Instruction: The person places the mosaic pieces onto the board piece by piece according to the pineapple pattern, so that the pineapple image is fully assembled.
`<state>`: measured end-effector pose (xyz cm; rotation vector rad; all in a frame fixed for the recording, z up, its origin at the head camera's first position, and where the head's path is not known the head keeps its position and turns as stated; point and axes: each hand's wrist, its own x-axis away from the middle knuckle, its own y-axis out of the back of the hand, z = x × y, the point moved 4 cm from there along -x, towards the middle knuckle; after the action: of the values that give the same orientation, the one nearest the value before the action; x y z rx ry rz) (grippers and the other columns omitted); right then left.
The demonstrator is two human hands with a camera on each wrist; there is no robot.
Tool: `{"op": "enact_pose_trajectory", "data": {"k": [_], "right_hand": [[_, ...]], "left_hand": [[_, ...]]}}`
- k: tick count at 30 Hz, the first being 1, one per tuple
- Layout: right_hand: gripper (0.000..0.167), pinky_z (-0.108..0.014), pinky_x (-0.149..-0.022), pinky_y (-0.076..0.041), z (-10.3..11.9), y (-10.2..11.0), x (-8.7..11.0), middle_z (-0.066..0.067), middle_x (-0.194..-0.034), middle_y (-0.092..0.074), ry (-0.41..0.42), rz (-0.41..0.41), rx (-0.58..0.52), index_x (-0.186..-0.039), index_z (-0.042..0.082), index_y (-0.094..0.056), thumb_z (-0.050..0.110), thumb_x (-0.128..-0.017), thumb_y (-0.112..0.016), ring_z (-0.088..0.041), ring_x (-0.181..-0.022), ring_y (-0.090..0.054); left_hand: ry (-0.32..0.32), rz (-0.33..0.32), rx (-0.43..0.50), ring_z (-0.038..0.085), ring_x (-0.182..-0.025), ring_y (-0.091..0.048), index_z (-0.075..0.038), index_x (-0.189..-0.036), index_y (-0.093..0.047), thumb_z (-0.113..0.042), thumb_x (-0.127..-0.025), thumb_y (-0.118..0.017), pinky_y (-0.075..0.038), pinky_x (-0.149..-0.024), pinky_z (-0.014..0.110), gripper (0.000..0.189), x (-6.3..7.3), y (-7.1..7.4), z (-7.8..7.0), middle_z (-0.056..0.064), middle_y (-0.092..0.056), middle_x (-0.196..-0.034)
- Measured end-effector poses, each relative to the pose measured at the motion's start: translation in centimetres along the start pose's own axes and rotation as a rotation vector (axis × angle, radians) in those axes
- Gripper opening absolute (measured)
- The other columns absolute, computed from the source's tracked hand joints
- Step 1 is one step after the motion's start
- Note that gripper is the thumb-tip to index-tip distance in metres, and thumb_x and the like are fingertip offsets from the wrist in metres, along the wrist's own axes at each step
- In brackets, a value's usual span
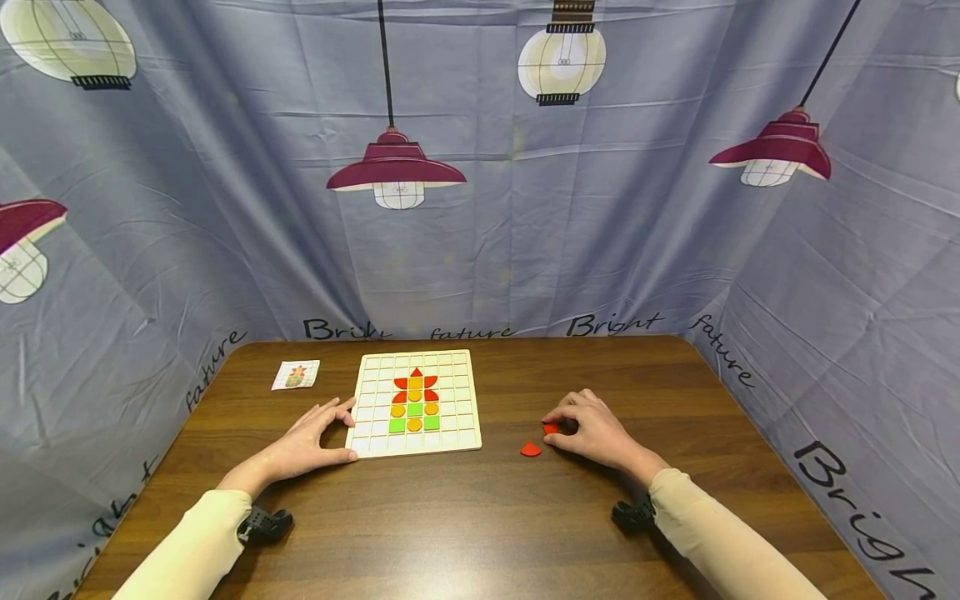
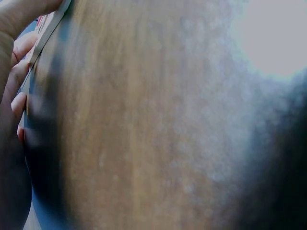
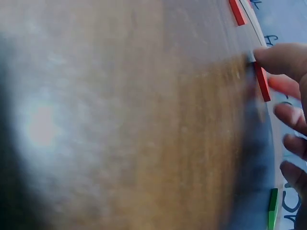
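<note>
A pale gridded board (image 1: 457, 417) lies on the table, bearing a pattern of red, orange and green flat pieces. My left hand (image 1: 303, 442) rests at its left side, the thumb at the near corner and the fingers against the edge. In the left wrist view, the left fingers (image 2: 18, 72) lie along the board's edge. To the right of the board, my right hand (image 1: 592, 429) pinches a red piece (image 1: 551, 429) between thumb and forefinger, low over the table. The fingers partly hide its shape. Beside it lies a red fan-shaped piece (image 1: 531, 449).
A small card (image 1: 296, 375) printed with a coloured pattern lies left of the board. A green piece (image 3: 273, 208) shows below the right fingers in the right wrist view. The brown table (image 1: 465, 517) meets a printed curtain (image 1: 487, 275) at the back and sides.
</note>
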<state>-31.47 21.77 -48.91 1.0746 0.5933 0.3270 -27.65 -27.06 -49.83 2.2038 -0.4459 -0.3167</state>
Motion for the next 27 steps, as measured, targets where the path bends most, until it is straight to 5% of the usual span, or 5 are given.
{"op": "enact_pose_trajectory", "data": {"k": [8,19,27], "right_hand": [[0.024,-0.039,-0.08,-0.044,-0.19,0.02,0.15,0.013,-0.09,-0.058,-0.101,-0.049,0.09,-0.089,0.024,-0.073,0.041,-0.079,-0.087,-0.015,-0.089,-0.049],[0.031,-0.036,-0.08,-0.042,0.23,-0.36,-0.1,0.013,-0.094,-0.059,-0.076,-0.045,0.072,-0.1,0.027,-0.077,0.05,-0.08,-0.085,-0.012,-0.089,-0.046],[0.018,-0.037,-0.08,-0.042,0.67,-0.35,-0.44,0.012,-0.09,-0.057,-0.016,-0.057,0.063,-0.093,0.029,-0.077,0.032,-0.079,-0.088,-0.013,-0.091,-0.047]], "left_hand": [[-0.002,-0.002,0.008,0.048,-0.15,-0.022,-0.019,-0.111,-0.056,-0.046,-0.085,-0.082,-0.01,-0.118,0.068,0.046,-0.01,0.08,0.06,0.015,-0.037,-0.162],[-0.004,0.001,0.011,0.049,-0.15,-0.022,-0.018,-0.112,-0.056,-0.045,-0.085,-0.082,-0.01,-0.118,0.068,0.046,0.06,-0.06,0.02,0.016,-0.036,-0.162],[-0.002,0.001,0.013,0.05,-0.149,-0.022,-0.018,-0.112,-0.057,-0.045,-0.085,-0.082,-0.01,-0.118,0.069,0.046,0.03,0.1,-0.13,0.017,-0.037,-0.162]]}}
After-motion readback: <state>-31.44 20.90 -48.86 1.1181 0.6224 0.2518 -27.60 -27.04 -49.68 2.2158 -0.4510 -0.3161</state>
